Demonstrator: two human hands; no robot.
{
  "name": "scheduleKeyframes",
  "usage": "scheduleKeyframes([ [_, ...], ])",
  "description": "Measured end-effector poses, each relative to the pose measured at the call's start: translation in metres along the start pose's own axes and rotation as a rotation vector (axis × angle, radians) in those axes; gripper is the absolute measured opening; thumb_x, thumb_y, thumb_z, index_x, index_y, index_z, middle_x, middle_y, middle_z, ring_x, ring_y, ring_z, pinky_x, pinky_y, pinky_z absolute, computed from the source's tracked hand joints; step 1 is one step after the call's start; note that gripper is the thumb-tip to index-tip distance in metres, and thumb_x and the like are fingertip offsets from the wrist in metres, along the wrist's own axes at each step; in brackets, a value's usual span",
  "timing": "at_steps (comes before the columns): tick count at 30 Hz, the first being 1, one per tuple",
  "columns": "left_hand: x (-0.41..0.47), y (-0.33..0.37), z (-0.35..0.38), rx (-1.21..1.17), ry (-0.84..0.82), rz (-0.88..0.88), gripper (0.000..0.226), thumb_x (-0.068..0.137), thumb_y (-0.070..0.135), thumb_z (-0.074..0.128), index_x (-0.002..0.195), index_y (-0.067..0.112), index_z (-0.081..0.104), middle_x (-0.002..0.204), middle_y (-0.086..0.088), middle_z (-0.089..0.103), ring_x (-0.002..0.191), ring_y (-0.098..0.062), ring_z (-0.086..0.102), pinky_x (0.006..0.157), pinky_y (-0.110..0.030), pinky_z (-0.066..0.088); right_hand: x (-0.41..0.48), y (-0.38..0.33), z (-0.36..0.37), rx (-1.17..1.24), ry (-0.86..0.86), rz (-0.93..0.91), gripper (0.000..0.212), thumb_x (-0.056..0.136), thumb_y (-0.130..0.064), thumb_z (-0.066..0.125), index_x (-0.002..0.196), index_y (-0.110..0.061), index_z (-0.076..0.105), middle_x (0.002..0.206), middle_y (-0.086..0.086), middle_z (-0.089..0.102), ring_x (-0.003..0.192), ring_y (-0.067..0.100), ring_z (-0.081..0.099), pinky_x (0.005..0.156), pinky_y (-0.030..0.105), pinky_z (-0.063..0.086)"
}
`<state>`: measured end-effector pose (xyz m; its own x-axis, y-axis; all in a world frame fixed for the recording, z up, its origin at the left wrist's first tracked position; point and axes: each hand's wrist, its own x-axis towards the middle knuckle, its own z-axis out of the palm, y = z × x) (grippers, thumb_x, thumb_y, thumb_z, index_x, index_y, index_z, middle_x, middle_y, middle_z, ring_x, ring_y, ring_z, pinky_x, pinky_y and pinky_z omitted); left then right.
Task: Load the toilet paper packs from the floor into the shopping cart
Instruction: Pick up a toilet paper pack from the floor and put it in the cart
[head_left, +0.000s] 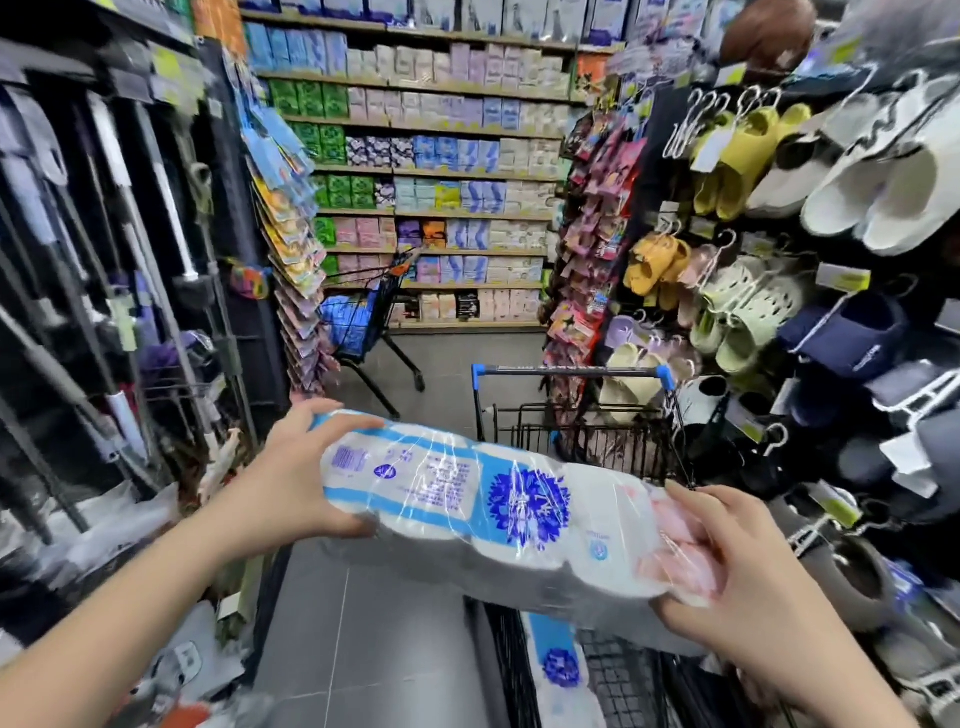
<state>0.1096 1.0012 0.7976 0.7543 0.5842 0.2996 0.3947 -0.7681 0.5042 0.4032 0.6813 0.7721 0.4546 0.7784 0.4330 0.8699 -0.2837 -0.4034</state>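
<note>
- Toilet paper pack (498, 514) held aloft between both hands, long axis running left to right, tilted down toward the right.
- Left hand (306, 467) clamped on the left end, right hand (727, 566) on the right end.
- Shopping cart (582, 426) directly below and ahead, another pack (558, 660) already inside.
- Right end nearer the basket; probably lowered straight in.

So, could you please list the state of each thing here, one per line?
Left hand: gripping the left end of the held pack.
Right hand: gripping the right end.
Held pack: sealed, in the air above the near cart.
Near cart: one pack already inside.
Loaded pack: lying in the basket.
Far cart: parked by the shelves, blue goods inside.
</note>
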Motion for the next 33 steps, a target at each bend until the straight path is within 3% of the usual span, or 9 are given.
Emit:
scheduleKeyframes([
  [3,0.039,-0.011,0.016,0.006,-0.028,0.009,0.097,0.043,0.053,0.087,0.132,0.054,0.048,0.136,0.013,0.031,0.137,-0.011,0.031,0.116,-0.032,0.032,0.025,0.006,0.004,0.021,0.028,-0.004,0.088,0.048,-0.040,0.069,0.135,-0.031,0.057,0.128,-0.055,0.028,0.117,0.002,0.041,0.100,0.012,0.031],
  [6,0.078,-0.019,0.034,-0.017,-0.078,0.046,0.095,0.042,0.052,0.087,0.127,0.061,0.046,0.133,0.014,0.032,0.132,-0.008,0.034,0.114,-0.030,0.033,0.037,0.023,0.009,0.018,0.041,0.095,0.089,0.048,-0.042,0.068,0.135,-0.033,0.056,0.114,-0.040,0.035,0.119,0.004,0.044,0.098,0.002,0.027],
  [12,0.171,-0.020,0.089,-0.070,-0.213,0.159,0.096,0.042,0.052,0.085,0.129,0.061,0.047,0.135,0.016,0.030,0.136,-0.012,0.035,0.115,-0.033,0.035,0.037,0.055,0.017,-0.069,0.031,0.352,0.097,0.049,-0.040,0.074,0.143,-0.033,0.052,0.134,-0.006,0.044,0.132,0.012,0.043,0.105,0.026,0.036],
  [18,0.268,-0.016,0.154,-0.142,-0.357,0.326,0.096,0.042,0.051,0.085,0.131,0.055,0.050,0.137,0.011,0.032,0.138,-0.010,0.030,0.116,-0.032,0.031,0.041,0.073,0.034,-0.175,0.104,0.575,0.094,0.051,-0.034,0.073,0.143,-0.021,0.056,0.127,-0.011,0.044,0.132,0.014,0.043,0.105,0.014,0.027],
  [24,0.359,-0.030,0.220,-0.191,-0.507,0.477,0.096,0.043,0.052,0.088,0.130,0.058,0.047,0.133,0.020,0.026,0.139,-0.012,0.030,0.114,-0.031,0.031,0.055,0.073,0.071,-0.198,0.120,0.856,0.111,0.049,-0.051,0.072,0.153,-0.035,0.039,0.135,-0.014,0.031,0.128,0.006,0.039,0.104,0.020,0.031],
  [29,0.398,-0.021,0.263,-0.209,-0.651,0.579,0.097,0.040,0.059,0.082,0.131,0.055,0.047,0.140,0.009,0.026,0.138,-0.021,0.030,0.117,-0.037,0.030,0.048,0.063,0.100,-0.259,0.138,1.055,0.111,0.047,-0.052,0.070,0.152,-0.035,0.040,0.137,-0.011,0.034,0.128,0.011,0.044,0.100,0.028,0.042],
  [33,0.405,-0.010,0.296,-0.228,-0.744,0.681,0.094,0.039,0.065,0.079,0.126,0.060,0.044,0.131,0.014,0.025,0.132,-0.013,0.031,0.113,-0.026,0.027,0.029,0.055,0.113,-0.245,0.157,1.180,0.111,0.047,-0.049,0.073,0.152,-0.033,0.041,0.140,-0.007,0.036,0.131,0.014,0.044,0.108,0.031,0.042],
])
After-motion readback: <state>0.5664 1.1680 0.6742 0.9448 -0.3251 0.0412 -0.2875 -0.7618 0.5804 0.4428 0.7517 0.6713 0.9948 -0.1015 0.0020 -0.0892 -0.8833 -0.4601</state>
